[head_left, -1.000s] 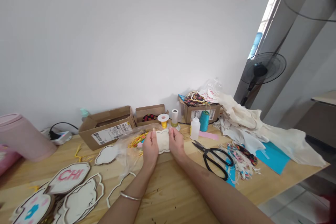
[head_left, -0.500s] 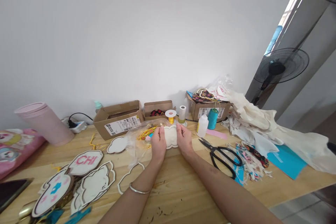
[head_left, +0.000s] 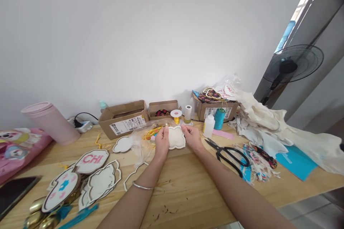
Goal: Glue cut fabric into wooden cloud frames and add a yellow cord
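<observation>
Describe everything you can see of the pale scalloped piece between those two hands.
The scalloped piece is flat and cream-coloured, with a wavy, cloud-like outline and a darker line along parts of its edge. Its visible face shows no lettering; it looks like cloth on something stiff, though that is uncertain. The left hand holds its left side, the right hand its upper right corner. It faces the viewer over the wooden table; whether its lower edge touches the wood is unclear.

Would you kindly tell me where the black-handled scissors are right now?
In the head view, the scissors lie on the wooden table, right of the right hand, in front of the white bottle and beside the fabric scraps.
</observation>
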Available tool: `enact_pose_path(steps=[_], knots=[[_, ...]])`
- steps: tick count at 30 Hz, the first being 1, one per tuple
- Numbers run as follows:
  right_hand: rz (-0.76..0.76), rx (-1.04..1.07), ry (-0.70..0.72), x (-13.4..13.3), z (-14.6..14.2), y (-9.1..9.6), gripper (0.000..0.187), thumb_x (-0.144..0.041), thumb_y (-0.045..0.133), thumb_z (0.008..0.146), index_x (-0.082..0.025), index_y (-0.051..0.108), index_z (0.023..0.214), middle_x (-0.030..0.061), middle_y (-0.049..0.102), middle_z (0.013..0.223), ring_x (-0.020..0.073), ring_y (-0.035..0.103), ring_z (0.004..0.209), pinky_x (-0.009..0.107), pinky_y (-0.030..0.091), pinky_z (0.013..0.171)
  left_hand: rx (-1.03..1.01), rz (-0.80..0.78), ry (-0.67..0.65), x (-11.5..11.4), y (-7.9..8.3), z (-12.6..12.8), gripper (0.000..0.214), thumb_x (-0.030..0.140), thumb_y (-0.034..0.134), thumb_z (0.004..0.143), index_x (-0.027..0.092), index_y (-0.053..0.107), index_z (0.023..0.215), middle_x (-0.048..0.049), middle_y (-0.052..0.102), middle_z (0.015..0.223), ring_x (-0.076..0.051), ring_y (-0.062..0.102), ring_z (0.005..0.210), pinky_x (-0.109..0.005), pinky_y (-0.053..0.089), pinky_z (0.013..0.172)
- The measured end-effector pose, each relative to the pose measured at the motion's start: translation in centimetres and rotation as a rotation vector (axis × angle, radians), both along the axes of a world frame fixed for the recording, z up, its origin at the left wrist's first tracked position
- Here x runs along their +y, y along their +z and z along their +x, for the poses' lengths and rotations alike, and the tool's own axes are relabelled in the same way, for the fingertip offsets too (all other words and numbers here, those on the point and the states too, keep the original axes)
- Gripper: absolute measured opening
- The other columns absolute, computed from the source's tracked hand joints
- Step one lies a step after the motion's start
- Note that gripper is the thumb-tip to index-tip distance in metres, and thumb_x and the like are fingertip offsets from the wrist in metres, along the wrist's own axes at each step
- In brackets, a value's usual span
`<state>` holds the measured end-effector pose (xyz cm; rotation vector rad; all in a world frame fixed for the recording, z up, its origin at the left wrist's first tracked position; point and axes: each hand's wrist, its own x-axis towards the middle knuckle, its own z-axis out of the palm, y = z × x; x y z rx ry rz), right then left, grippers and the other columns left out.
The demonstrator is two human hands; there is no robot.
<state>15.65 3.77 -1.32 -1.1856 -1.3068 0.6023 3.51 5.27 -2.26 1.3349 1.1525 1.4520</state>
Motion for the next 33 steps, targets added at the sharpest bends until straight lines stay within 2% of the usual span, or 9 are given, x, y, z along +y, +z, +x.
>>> enact_pose_path(steps=[3,7,17,21,28,33], knots=[[-0.020,0.002,0.046,0.0,0.4,0.2,0.052,-0.057,0.043,0.075,-0.019,0.035,0.040,-0.0050,0.030,0.039,0.0064,0.028,0.038,0.020,0.021,0.036,-0.041,-0.052,-0.042,0.1,-0.1,0.1,0.044,0.058,0.049,0.070,0.015,0.053,0.068,0.0019,0.052,0.057,-0.011,0.044,0.051,-0.022,0.037,0.048],[-0.024,0.012,0.035,-0.1,0.3,0.1,0.055,-0.060,0.042,0.073,-0.019,0.037,0.038,-0.0044,0.032,0.036,0.0065,0.029,0.035,0.020,0.020,0.033,-0.088,-0.090,-0.086,0.1,-0.2,0.1,0.043,0.058,0.053,0.068,0.015,0.054,0.068,0.0025,0.053,0.056,-0.010,0.046,0.051,-0.022,0.037,0.048],[0.024,-0.036,-0.007,-0.6,0.2,0.5,0.051,-0.054,0.042,0.076,-0.019,0.034,0.040,-0.0048,0.032,0.036,0.0059,0.029,0.036,0.020,0.020,0.036,-0.199,-0.118,-0.192,-0.3,0.4,0.1,0.043,0.055,0.059,0.066,0.013,0.059,0.076,0.0025,0.058,0.059,-0.010,0.051,0.054,-0.021,0.040,0.050],[0.039,-0.079,0.008,-1.1,0.2,1.1,0.049,-0.050,0.040,0.079,-0.018,0.040,0.042,-0.0038,0.038,0.036,0.0067,0.033,0.035,0.020,0.023,0.037,-0.257,-0.162,-0.243,-0.1,0.7,0.0,0.043,0.053,0.063,0.062,0.012,0.060,0.075,0.0016,0.059,0.059,-0.010,0.053,0.053,-0.022,0.041,0.051],[0.115,-0.194,-0.081,-2.6,-0.5,2.6,0.045,-0.045,0.043,0.080,-0.017,0.049,0.047,-0.0026,0.044,0.041,0.0073,0.037,0.041,0.021,0.026,0.044,-0.378,-0.231,-0.346,-0.6,1.3,0.3,0.042,0.053,0.064,0.062,0.013,0.058,0.073,0.0026,0.057,0.053,-0.009,0.052,0.048,-0.020,0.039,0.046],[0.222,-0.456,-0.070,-3.9,-0.4,3.4,0.046,-0.040,0.035,0.087,-0.017,0.054,0.051,0.0006,0.055,0.048,0.0084,0.047,0.046,0.021,0.031,0.049,-0.415,-0.326,-0.420,-1.3,2.0,0.3,0.041,0.053,0.067,0.059,0.014,0.053,0.060,0.0068,0.045,0.041,-0.004,0.039,0.035,-0.016,0.029,0.035]])
